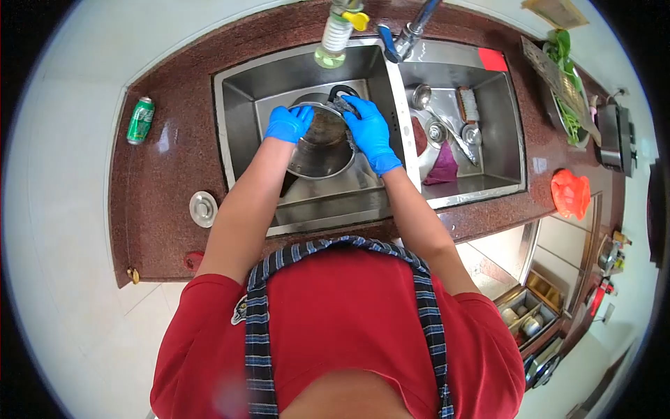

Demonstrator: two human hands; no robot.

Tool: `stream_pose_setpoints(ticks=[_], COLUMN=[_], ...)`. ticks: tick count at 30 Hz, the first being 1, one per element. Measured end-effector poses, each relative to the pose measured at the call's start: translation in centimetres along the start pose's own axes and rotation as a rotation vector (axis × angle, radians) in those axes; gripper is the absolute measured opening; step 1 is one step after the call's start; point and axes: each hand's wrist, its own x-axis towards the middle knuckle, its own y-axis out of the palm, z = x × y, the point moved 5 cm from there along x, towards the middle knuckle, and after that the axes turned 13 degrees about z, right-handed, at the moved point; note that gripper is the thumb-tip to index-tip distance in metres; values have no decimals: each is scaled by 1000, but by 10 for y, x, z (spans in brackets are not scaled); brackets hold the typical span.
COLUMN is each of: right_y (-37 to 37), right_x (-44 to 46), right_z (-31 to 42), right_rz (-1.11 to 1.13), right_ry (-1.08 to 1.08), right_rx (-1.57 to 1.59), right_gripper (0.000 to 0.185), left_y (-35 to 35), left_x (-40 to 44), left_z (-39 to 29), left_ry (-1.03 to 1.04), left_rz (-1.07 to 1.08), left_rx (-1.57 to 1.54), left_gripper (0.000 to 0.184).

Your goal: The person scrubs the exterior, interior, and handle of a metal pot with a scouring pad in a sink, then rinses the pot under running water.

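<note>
A steel pot (322,162) with a brown-stained inside sits in the left sink basin (279,220). Its black handle (340,90) points toward the back. My left hand (287,124), in a blue rubber glove, grips the pot's left rim with the fingers bent over it. On the opposite side, my right hand (372,136), gloved the same way, presses a dark grey scouring pad (343,105) against the pot's right rim near the handle. Part of the pad is hidden beneath the glove.
In the right basin lie a ladle (421,98), a scrub brush (467,105) and a purple cloth (442,166). A liquid bottle (335,42) and the faucet (412,35) are behind. A green can (141,121) and a round lid (203,209) stand left; an orange bag (571,193) lies right.
</note>
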Motion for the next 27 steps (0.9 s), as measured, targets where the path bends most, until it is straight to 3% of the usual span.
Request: stream_pose_setpoints(ticks=[1,3,4,9,11,12,13,16,17,19,20,21,23,25,27], right_y=[4,10,10,9,6,4,5,8,9,5,-1,-7,-13,-10,-10], right_x=[3,12,14,9,3,0,-4,-7,-7,-8,-10,-12,-15,-21,-25], right_z=[2,-5,-7,-2,-5,-5,-4,-7,-8,-6,0,3,13,14,19], right_rz=[13,119,100,102,102,57,19,24,23,40,29,21,53,82,-24], right_ry=[-11,58,51,108,126,67,8,7,-1,-50,-61,-57,-48,-13,-22], right_rx=[6,205,195,163,188,153,118,122,123,72,0,-8,-288,-372,-484], right_gripper=[28,27,27,25,24,24,23,25,25,25,29,29,33,34,32], left_y=[-8,-1,-2,7,17,27,34,111,109,83,92,95,91,90,90], left_x=[2,-7,-12,-60,-82,-97,-98,-128,-113,-63,-69,-67,-60,-66,-73], left_z=[-4,-1,3,3,5,-5,-3,-16,-21,-6,0,8,16,22,24], left_ry=[16,-32,28,-52,-326,-247,-259,1199,1208,533,876,881,703,724,756], left_rz=[-4,78,-4,14,284,363,356,469,464,863,850,865,630,624,536], left_rx=[-8,316,-40,156,650,974,979,2328,2327,2287,2473,2467,2523,2534,2568], left_gripper=[48,45,46,54,51,45,45,33,33,30,28,28,25,21,20])
